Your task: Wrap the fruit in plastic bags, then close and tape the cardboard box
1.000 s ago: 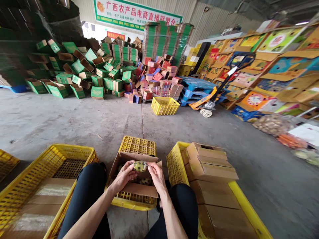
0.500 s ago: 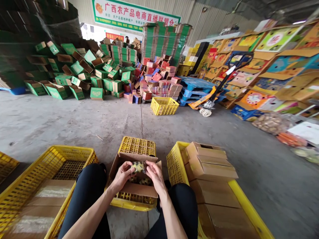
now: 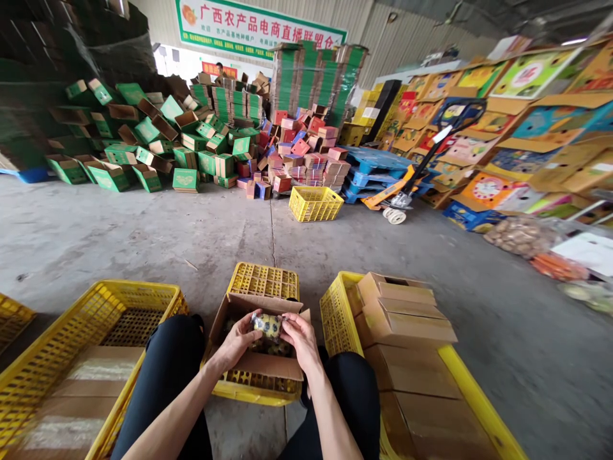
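Between my two hands is a small clear-wrapped packet [image 3: 268, 325], yellowish with dark spots; its exact contents I cannot make out. My left hand [image 3: 241, 338] pinches its left end, and my right hand [image 3: 297, 333] grips the right end. Both are closed on it, just above an open cardboard box [image 3: 268, 365]. Inside that box lie more wrapped packets [image 3: 278, 348] of the same look, partly hidden by my hands. The box rests on an upturned yellow crate [image 3: 263, 281] between my knees.
A yellow crate [image 3: 179, 300] with taped cartons [image 3: 90, 388] stands at my left. On the right, another yellow crate [image 3: 335, 313] holds brown cartons [image 3: 421, 377]. Farther off are a yellow crate [image 3: 316, 204], a pallet jack [image 3: 397, 198], heaped green boxes [image 3: 112, 176] and stacked fruit cartons [image 3: 493, 188].
The packet has been turned between my fingers, so a broader face of it now shows. Both hands keep hold of it in nearly the same spot over the box.
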{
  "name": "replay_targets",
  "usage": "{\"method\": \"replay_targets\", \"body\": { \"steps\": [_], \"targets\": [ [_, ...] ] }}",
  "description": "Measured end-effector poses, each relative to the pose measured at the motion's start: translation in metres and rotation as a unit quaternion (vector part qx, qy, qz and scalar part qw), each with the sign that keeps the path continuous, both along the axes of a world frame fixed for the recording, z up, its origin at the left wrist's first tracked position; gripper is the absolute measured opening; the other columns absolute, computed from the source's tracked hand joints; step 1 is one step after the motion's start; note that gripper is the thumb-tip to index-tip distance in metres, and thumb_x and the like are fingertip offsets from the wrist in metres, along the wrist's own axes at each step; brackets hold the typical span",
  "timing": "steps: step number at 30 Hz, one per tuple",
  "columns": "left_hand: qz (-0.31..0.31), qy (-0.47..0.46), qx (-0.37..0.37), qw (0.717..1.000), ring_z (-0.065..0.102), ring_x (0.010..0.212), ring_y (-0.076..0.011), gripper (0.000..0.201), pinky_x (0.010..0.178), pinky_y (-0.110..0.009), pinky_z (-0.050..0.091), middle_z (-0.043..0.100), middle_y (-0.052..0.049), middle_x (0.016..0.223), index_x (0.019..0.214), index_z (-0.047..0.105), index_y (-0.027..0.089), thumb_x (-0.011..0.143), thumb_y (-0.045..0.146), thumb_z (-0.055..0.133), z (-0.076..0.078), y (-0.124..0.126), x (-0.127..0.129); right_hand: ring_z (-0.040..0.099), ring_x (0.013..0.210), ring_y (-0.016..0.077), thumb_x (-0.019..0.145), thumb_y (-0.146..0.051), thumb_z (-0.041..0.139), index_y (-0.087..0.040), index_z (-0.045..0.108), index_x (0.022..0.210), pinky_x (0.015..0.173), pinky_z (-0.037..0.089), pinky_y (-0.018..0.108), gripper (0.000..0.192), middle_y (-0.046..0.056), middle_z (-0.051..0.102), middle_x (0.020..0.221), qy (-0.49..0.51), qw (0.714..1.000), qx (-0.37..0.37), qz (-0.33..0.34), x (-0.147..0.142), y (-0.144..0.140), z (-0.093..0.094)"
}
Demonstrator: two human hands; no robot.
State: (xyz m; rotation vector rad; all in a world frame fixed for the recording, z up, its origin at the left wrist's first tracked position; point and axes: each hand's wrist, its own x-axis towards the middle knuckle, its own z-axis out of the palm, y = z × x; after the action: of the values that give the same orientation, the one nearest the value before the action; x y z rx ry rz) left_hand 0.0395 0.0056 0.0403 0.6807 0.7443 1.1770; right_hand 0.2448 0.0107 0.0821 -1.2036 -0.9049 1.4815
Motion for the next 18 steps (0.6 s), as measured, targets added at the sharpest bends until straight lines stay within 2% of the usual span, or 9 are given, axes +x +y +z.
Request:
{"method": "replay_targets", "body": {
  "steps": [5, 10, 15, 18],
  "targets": [
    [-0.016, 0.0, -0.015, 1.0, 0.068, 0.119, -0.0299, 0.071, 0.106, -0.037, 0.049, 0.074, -0.014, 0.128, 0.129, 0.071, 0.017, 0.067, 0.042, 0.096, 0.0053, -0.0009, 0.0005, 0.075, 0.103, 0.029, 0.067, -0.057, 0.09, -0.022, 0.072, 0.092, 0.092, 0.06, 0.045, 0.046, 0.01, 0.08, 0.109, 0.004, 1.0, 0.027, -0.004, -0.0006, 0.0015, -0.0009],
    [-0.016, 0.014, -0.041, 0.999, 0.069, 0.119, -0.0293, 0.062, 0.099, -0.035, 0.054, 0.073, -0.013, 0.13, 0.122, 0.074, 0.02, 0.069, 0.045, 0.095, 0.0066, -0.0018, -0.0012, 0.074, 0.105, 0.0301, 0.066, -0.059, 0.089, -0.022, 0.068, 0.088, 0.094, 0.058, 0.047, 0.047, 0.012, 0.078, 0.116, -0.018, 0.999, 0.038, 0.002, -0.0003, 0.0027, -0.0014],
    [0.01, 0.024, -0.042, 0.999, 0.07, 0.115, -0.0303, 0.065, 0.096, -0.036, 0.056, 0.073, -0.013, 0.128, 0.121, 0.073, 0.019, 0.067, 0.045, 0.096, 0.0083, -0.0025, -0.0025, 0.07, 0.116, 0.0302, 0.073, -0.061, 0.084, -0.025, 0.066, 0.089, 0.098, 0.056, 0.044, 0.043, 0.01, 0.076, 0.123, -0.038, 0.997, 0.045, 0.055, -0.0009, 0.0012, 0.0032],
    [0.014, 0.035, -0.04, 0.999, 0.071, 0.113, -0.0295, 0.063, 0.095, -0.036, 0.057, 0.074, -0.012, 0.126, 0.118, 0.074, 0.019, 0.065, 0.044, 0.097, 0.0095, -0.0035, -0.0024, 0.068, 0.121, 0.0299, 0.075, -0.057, 0.084, -0.026, 0.072, 0.099, 0.099, 0.056, 0.042, 0.041, 0.008, 0.074, 0.128, -0.045, 0.995, 0.036, 0.087, -0.0019, -0.0022, 0.0079]
  ]
}}
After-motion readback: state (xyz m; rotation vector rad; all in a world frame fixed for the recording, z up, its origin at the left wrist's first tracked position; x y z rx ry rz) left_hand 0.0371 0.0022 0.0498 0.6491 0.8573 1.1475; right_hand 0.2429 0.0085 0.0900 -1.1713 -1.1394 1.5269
